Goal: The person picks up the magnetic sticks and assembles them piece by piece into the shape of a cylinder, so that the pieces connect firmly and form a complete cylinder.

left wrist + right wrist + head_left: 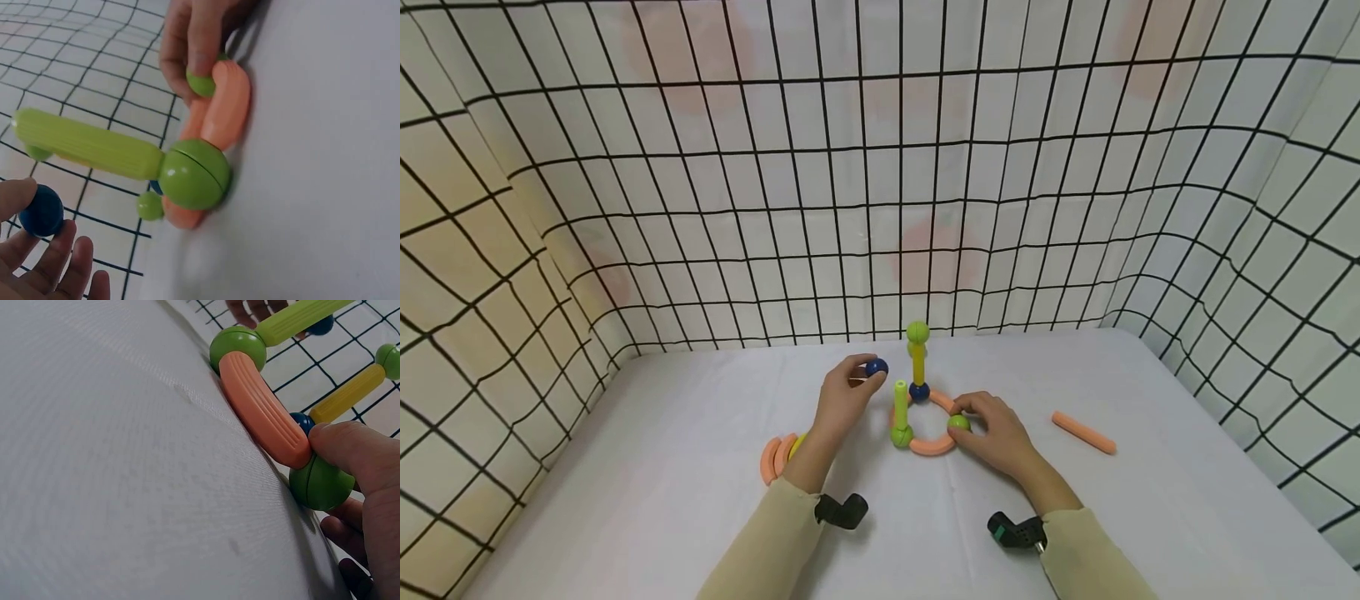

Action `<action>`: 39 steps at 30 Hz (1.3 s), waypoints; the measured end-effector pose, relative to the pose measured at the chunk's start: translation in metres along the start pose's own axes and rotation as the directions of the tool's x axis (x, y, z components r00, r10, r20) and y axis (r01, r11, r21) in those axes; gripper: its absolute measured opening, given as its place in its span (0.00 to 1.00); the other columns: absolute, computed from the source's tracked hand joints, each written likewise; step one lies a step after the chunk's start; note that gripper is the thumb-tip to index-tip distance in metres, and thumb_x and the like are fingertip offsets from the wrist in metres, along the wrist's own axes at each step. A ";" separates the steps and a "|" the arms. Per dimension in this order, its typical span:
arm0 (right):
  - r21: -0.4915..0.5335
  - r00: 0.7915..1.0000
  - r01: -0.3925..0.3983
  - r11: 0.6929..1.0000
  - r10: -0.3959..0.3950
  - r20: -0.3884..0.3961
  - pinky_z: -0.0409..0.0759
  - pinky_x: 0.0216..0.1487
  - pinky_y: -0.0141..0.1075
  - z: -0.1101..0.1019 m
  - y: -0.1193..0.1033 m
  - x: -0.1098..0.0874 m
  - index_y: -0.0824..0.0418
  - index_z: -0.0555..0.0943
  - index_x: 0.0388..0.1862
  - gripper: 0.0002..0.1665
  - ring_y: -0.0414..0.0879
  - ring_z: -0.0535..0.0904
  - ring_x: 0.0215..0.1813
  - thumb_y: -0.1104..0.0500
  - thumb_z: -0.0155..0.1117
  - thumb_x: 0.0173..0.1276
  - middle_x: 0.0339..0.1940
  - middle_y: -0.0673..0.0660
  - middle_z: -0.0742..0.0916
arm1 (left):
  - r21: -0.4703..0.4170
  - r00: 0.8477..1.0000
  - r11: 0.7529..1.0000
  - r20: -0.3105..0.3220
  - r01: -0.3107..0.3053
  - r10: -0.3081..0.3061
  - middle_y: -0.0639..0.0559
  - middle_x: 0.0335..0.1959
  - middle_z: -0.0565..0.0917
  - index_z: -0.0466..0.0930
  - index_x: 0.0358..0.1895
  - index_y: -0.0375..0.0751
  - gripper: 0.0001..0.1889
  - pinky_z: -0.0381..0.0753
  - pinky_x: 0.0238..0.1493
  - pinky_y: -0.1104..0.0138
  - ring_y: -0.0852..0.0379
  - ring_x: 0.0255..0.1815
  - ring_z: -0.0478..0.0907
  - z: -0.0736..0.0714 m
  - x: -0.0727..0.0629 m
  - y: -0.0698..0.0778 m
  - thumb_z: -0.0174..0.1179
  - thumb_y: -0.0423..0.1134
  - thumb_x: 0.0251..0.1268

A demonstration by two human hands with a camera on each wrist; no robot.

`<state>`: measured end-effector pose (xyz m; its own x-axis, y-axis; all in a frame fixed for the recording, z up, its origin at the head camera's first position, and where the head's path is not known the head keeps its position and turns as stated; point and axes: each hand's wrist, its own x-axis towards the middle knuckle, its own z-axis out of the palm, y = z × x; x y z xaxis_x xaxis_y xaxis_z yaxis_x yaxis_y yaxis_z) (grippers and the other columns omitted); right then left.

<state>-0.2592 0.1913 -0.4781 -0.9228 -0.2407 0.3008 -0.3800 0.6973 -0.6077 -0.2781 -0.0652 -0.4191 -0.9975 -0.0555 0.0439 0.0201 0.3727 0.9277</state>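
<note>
My left hand (842, 398) pinches a dark blue ball (877, 367) between thumb and fingers, held in the air left of the build. The right hand (997, 433) grips a green ball (958, 423) at the right of a ring of curved orange sticks (932, 448). On the ring's left, a yellow-green stick (901, 403) stands upright on another green ball (195, 174); its top end is bare. At the back, a yellow stick (918, 365) rises from a blue ball (919, 392) and carries a green ball (917, 332) on top.
A straight orange stick (1084, 432) lies to the right. Curved orange sticks (769, 461) and a yellow curved piece (797, 445) lie left, partly behind my left forearm. Behind the build rests a further green ball (150, 206). A black-gridded wall (865, 179) encloses the white table (647, 467).
</note>
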 end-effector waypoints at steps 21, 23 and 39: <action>-0.002 1.000 -0.003 1.000 0.003 -0.005 0.73 0.62 0.53 0.002 0.002 0.000 0.48 0.81 0.46 0.12 0.51 0.77 0.58 0.53 0.71 0.64 0.55 0.50 0.84 | -0.160 0.991 0.980 0.042 -0.118 0.127 0.52 0.48 0.86 0.79 0.61 0.55 0.20 0.77 0.57 0.59 0.56 0.52 0.80 -0.009 -0.034 0.028 0.66 0.44 0.66; -0.003 1.000 -0.003 1.000 0.003 -0.004 0.73 0.62 0.53 0.001 0.001 0.000 0.48 0.81 0.46 0.13 0.50 0.77 0.58 0.53 0.71 0.64 0.55 0.50 0.84 | -0.153 0.986 0.976 0.047 -0.154 0.163 0.52 0.48 0.86 0.79 0.61 0.54 0.20 0.76 0.58 0.59 0.56 0.51 0.80 -0.008 -0.035 0.028 0.66 0.43 0.66; -0.001 1.000 -0.017 1.000 0.017 0.009 0.73 0.62 0.54 0.000 0.000 0.001 0.48 0.81 0.46 0.13 0.51 0.77 0.59 0.52 0.71 0.64 0.55 0.51 0.85 | -0.141 0.963 0.961 0.090 -0.239 0.253 0.52 0.50 0.86 0.78 0.61 0.52 0.21 0.77 0.55 0.61 0.55 0.52 0.80 0.001 -0.037 0.026 0.66 0.39 0.65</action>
<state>-0.2605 0.1908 -0.4779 -0.9298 -0.2344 0.2836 -0.3637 0.7021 -0.6122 -0.2408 -0.0530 -0.3971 -0.9620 0.1236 0.2434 0.2670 0.2409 0.9331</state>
